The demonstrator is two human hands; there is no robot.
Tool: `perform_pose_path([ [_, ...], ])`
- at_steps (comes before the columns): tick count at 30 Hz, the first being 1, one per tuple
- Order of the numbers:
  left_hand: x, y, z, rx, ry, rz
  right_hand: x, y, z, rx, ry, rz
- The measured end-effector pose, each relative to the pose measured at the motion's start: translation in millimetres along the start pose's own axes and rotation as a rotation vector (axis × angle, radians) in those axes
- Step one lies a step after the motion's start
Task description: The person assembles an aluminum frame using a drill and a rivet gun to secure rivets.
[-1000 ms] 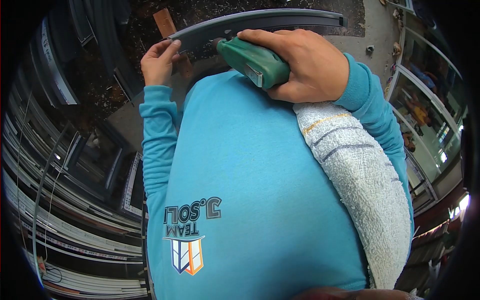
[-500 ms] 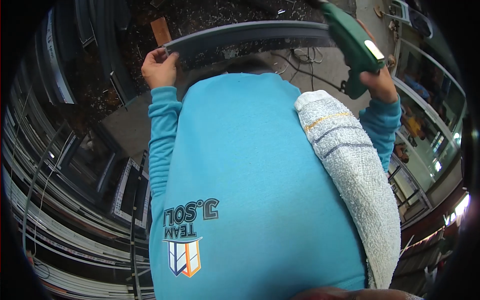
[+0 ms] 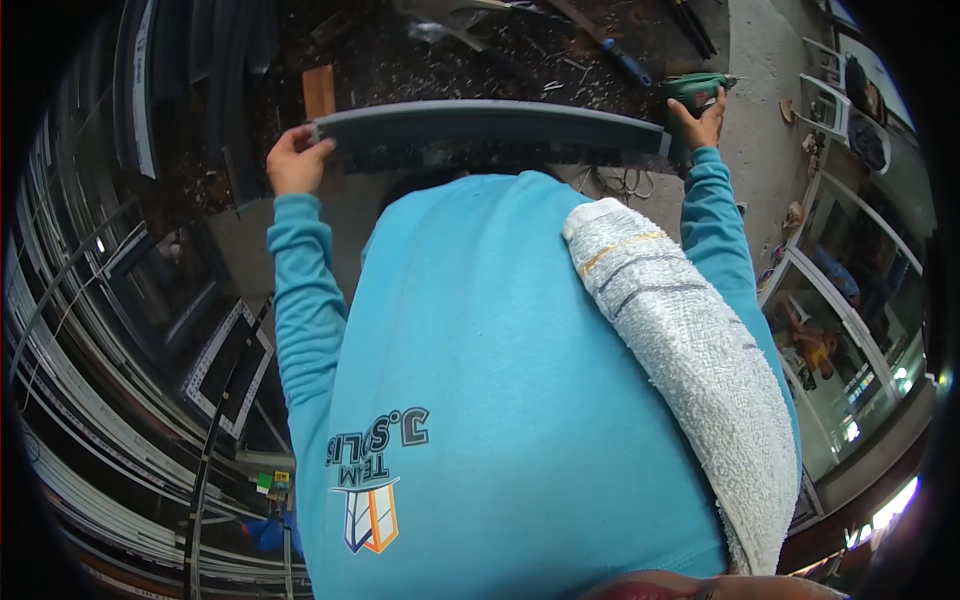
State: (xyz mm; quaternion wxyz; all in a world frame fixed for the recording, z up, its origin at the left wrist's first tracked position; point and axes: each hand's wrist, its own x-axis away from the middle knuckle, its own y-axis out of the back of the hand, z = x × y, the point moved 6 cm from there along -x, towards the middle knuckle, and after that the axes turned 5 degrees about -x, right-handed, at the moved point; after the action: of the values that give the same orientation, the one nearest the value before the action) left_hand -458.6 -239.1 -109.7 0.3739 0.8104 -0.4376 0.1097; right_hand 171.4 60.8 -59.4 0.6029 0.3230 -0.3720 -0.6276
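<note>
A long dark grey metal profile (image 3: 490,125) lies across in front of me at the near edge of the dark workbench. My left hand (image 3: 296,162) is closed on its left end, thumb and fingers pinching it. Near the profile's right end, my right hand (image 3: 702,122) grips a green power drill (image 3: 694,88) at the bench's right edge. The drill's bit points to the right. Part of the drill's handle is hidden by the hand.
A brown wooden block (image 3: 319,92) sits behind the profile's left end. A blue-handled tool (image 3: 628,62) and black handles (image 3: 694,25) lie farther back among metal shavings. Long profiles (image 3: 75,430) are stacked at left. A glass-paned frame (image 3: 830,300) stands at right.
The drill has moved from above the profile's right end to the bench's right edge, and its bit now points right. My left hand still pinches the profile's left end.
</note>
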Motion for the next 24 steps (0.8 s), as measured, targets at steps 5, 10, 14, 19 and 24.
perform_pose_path([
  [5,-5.5,-1.1,18.5,0.109,0.022,-0.006,-30.4,28.1,113.7,0.207,0.45,0.132],
  [10,-0.1,-1.4,3.5,0.112,0.06,-0.021,-1.9,-111.2,282.1,-0.354,0.814,0.555],
  [14,-3.9,5.2,7.6,0.054,-0.062,0.013,46.2,-182.2,334.7,0.248,0.818,0.762],
  [19,21.0,11.1,-29.8,-0.095,-0.143,-0.023,70.6,-219.8,315.6,0.164,0.77,0.661],
  [24,5.7,21.7,-122.3,-0.06,-0.357,-0.198,62.8,-177.9,301.7,-0.315,0.767,0.604],
])
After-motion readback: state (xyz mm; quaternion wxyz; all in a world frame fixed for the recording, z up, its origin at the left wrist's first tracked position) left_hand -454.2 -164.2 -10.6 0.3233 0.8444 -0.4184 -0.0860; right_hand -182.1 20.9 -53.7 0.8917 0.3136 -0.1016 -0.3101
